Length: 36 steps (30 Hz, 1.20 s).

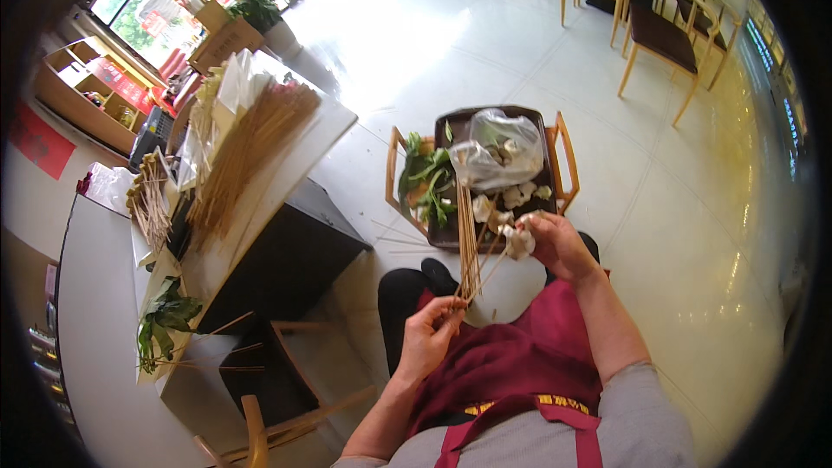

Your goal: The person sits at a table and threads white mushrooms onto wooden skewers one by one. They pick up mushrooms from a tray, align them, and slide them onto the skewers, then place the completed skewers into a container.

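My left hand (429,334) is closed, pinching the lower end of a thin wooden skewer (491,274) above my lap. Close against its fingertips are the lower ends of a bundle of skewers (466,225); whether it grips those too, I cannot tell. My right hand (562,247) is closed on a pale mushroom piece (519,243) at the skewer's upper end. More mushroom pieces (484,208) lie on the dark tray (444,237) in front of me. A clear plastic bag (498,152) and leafy greens (425,182) share that tray.
The tray rests on a wooden-armed chair (568,160). To my left, a counter (303,156) carries a large bundle of skewers (251,152) and skewered greens (169,316). Another chair (269,373) is beside it. Dining chairs (663,39) stand at the far right.
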Each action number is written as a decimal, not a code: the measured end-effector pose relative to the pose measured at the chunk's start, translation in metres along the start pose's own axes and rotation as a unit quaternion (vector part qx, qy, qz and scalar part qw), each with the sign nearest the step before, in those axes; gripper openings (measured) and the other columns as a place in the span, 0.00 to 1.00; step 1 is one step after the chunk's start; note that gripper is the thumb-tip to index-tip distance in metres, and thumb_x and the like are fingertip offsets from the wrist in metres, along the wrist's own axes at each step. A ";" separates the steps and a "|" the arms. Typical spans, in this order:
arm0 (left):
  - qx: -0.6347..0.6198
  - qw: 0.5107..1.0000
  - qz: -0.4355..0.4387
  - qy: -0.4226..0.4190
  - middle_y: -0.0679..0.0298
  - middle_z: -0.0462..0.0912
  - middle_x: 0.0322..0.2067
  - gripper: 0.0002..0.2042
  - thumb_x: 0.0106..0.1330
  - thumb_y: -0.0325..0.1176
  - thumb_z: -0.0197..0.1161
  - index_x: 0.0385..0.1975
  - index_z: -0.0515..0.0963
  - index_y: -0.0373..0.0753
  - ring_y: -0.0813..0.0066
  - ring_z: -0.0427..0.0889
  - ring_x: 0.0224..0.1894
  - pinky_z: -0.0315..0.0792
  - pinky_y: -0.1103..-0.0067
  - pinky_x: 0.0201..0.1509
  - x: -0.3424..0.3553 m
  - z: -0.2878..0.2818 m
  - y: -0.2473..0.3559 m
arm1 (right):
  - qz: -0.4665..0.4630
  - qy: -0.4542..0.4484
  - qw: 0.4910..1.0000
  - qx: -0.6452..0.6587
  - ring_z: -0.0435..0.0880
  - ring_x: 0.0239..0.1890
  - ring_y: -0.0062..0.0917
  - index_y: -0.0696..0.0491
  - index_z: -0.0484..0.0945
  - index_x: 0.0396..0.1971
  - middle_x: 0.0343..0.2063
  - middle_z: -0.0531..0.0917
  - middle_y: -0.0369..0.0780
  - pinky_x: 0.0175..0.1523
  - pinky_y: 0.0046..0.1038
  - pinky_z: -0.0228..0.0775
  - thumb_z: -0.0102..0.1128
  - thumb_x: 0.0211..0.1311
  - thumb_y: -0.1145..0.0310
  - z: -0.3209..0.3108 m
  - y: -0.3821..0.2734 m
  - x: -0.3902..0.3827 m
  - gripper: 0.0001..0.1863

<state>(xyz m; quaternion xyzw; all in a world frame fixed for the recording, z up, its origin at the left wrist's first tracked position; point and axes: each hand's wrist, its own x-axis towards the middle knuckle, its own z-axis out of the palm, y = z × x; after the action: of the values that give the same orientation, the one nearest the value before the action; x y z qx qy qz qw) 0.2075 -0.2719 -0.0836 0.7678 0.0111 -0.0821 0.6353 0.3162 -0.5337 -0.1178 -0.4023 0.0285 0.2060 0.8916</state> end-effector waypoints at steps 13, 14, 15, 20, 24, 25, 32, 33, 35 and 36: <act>-0.022 0.999 -0.022 0.012 0.72 0.77 0.25 0.08 0.69 0.23 0.63 0.46 0.80 0.33 0.88 0.73 0.27 0.67 0.88 0.31 -0.012 0.002 0.002 | -0.014 -0.011 0.998 0.066 0.84 0.47 0.25 0.58 0.81 0.49 0.44 0.85 0.39 0.57 0.32 0.77 0.52 0.75 0.60 0.010 0.007 -0.013 0.18; -0.027 0.999 -0.016 0.008 0.72 0.77 0.26 0.08 0.69 0.23 0.63 0.46 0.80 0.33 0.88 0.73 0.27 0.68 0.88 0.31 -0.012 0.002 0.002 | -0.012 -0.002 0.998 0.065 0.83 0.47 0.24 0.58 0.81 0.50 0.44 0.85 0.39 0.57 0.32 0.77 0.53 0.75 0.60 0.011 0.006 -0.013 0.18; -0.026 0.999 -0.017 0.007 0.72 0.77 0.26 0.08 0.69 0.23 0.63 0.46 0.80 0.33 0.88 0.73 0.27 0.68 0.88 0.31 -0.012 0.002 0.002 | -0.015 -0.009 0.998 0.066 0.83 0.47 0.24 0.58 0.81 0.50 0.45 0.85 0.39 0.56 0.31 0.77 0.53 0.75 0.60 0.011 0.006 -0.013 0.18; -0.007 1.000 -0.006 -0.001 0.72 0.78 0.26 0.08 0.68 0.22 0.63 0.46 0.80 0.32 0.88 0.73 0.26 0.68 0.88 0.30 -0.013 0.002 0.000 | -0.006 -0.001 0.998 0.061 0.84 0.46 0.23 0.59 0.81 0.50 0.45 0.85 0.39 0.54 0.31 0.78 0.53 0.75 0.60 0.008 0.007 -0.014 0.18; 0.015 1.000 -0.001 0.002 0.72 0.79 0.26 0.08 0.68 0.22 0.64 0.45 0.81 0.32 0.88 0.73 0.26 0.68 0.88 0.30 -0.013 0.003 0.002 | 0.006 -0.020 0.997 0.068 0.84 0.44 0.24 0.60 0.81 0.50 0.46 0.85 0.39 0.53 0.32 0.79 0.52 0.75 0.62 0.008 0.006 -0.015 0.17; 0.016 1.000 -0.001 0.003 0.72 0.79 0.26 0.08 0.68 0.22 0.64 0.45 0.81 0.32 0.89 0.73 0.26 0.68 0.88 0.30 -0.013 0.003 0.002 | 0.004 -0.019 0.997 0.077 0.84 0.44 0.24 0.60 0.81 0.50 0.46 0.85 0.39 0.53 0.33 0.80 0.52 0.75 0.62 0.008 0.006 -0.015 0.18; 0.034 0.999 -0.008 0.022 0.72 0.79 0.25 0.07 0.68 0.23 0.64 0.43 0.81 0.32 0.90 0.72 0.25 0.67 0.88 0.28 -0.014 0.004 0.005 | -0.019 0.005 0.998 0.054 0.84 0.44 0.24 0.61 0.81 0.49 0.44 0.85 0.40 0.52 0.33 0.80 0.53 0.75 0.63 0.013 0.009 -0.016 0.17; 0.035 0.999 -0.008 0.024 0.73 0.78 0.25 0.06 0.68 0.23 0.64 0.43 0.81 0.32 0.90 0.72 0.24 0.66 0.88 0.28 -0.014 0.005 0.005 | -0.014 0.019 0.999 0.045 0.84 0.44 0.24 0.61 0.81 0.49 0.44 0.85 0.41 0.52 0.33 0.80 0.53 0.75 0.63 0.014 0.009 -0.017 0.17; 0.040 0.999 -0.009 0.029 0.73 0.78 0.24 0.06 0.68 0.23 0.63 0.43 0.81 0.32 0.90 0.71 0.24 0.65 0.89 0.28 -0.015 0.007 0.005 | -0.018 0.024 0.997 0.067 0.84 0.43 0.24 0.61 0.81 0.48 0.44 0.85 0.40 0.52 0.33 0.81 0.54 0.74 0.63 0.016 0.012 -0.020 0.16; 0.043 0.999 -0.009 0.032 0.73 0.78 0.24 0.06 0.68 0.22 0.63 0.43 0.81 0.32 0.91 0.70 0.24 0.65 0.89 0.27 -0.015 0.008 0.004 | -0.022 0.021 0.996 0.078 0.84 0.43 0.24 0.61 0.81 0.47 0.43 0.85 0.40 0.51 0.32 0.81 0.54 0.74 0.64 0.017 0.013 -0.021 0.16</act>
<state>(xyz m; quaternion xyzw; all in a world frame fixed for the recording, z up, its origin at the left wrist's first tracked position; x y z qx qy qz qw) 0.1922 -0.2797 -0.0789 0.7964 0.0346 -0.0640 0.6004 0.2902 -0.5208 -0.1106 -0.3360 0.0545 0.1744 0.9240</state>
